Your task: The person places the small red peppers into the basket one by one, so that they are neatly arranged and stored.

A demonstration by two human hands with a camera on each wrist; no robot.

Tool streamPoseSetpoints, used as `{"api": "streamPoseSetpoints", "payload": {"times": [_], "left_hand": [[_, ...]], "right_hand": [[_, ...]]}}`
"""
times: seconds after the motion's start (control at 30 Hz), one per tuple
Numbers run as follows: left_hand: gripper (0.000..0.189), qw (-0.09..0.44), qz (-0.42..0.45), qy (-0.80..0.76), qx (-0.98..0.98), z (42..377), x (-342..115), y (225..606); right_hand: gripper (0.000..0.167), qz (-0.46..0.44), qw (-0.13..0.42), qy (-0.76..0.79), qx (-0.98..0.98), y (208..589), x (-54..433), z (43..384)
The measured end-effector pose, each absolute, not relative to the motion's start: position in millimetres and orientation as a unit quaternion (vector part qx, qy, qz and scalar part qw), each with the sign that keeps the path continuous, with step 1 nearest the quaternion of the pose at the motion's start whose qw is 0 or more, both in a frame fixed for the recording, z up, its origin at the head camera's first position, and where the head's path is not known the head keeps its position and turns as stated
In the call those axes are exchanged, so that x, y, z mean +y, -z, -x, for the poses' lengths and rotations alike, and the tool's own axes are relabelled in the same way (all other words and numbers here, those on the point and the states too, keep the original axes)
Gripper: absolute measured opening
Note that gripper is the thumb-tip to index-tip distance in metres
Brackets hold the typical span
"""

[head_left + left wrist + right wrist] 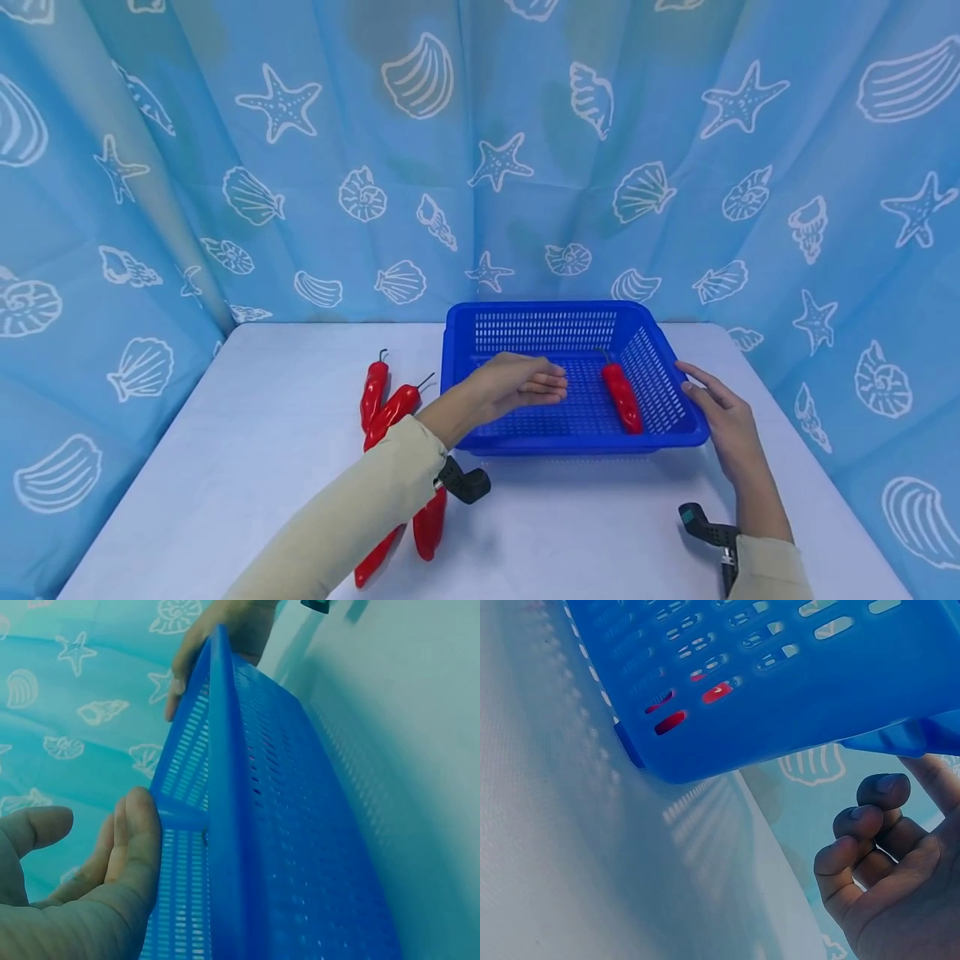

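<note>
My left hand (pixel 517 385) hovers over the blue plastic basket (pixel 555 443), its fingers loosely bent and nothing between them. The left wrist view shows its thumb apart from the fingers (pixel 135 847), beside the basket's rim. With thumb and forefinger, my right hand (pixel 727 421) holds the basket's right rim; its other fingers curl below the rim in the right wrist view. Inside the basket, toward the right, lies one red chili pepper (pixel 622 400). More red peppers (pixel 393 412) lie on the table left of the basket, partly hidden by my left sleeve.
The white table (pixel 247 433) bears the basket and the peppers. A blue curtain (pixel 450 167) with shells and starfish hangs behind it and at both sides. Black wrist-camera mounts (pixel 461 481) stick out from both wrists.
</note>
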State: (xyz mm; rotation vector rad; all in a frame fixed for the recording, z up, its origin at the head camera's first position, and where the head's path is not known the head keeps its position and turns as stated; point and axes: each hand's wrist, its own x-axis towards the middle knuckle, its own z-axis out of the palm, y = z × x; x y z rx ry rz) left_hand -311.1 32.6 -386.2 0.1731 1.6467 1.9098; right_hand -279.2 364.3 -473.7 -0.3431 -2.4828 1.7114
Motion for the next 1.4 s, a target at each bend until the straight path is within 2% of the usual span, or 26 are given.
{"api": "streamPoseSetpoints", "payload": {"times": [0.57, 1.03, 1.4], "left_hand": [[0.032, 0.28, -0.034, -0.729, 0.623, 306.9, -18.6, 392.5], [0.035, 0.269, -0.017, -0.74, 0.617, 291.0, -52.1, 392.4], [0.041, 0.227, -0.012, -0.738, 0.635, 275.2, -82.2, 397.2]], "right_hand": [[0.063, 0.113, 0.045, -0.566, -0.815, 475.7, 365.5, 282.8], [0.065, 0.114, 0.039, -0.565, -0.816, 475.3, 366.6, 280.7], [0.065, 0.103, 0.042, -0.569, -0.815, 475.6, 366.1, 280.9]]}}
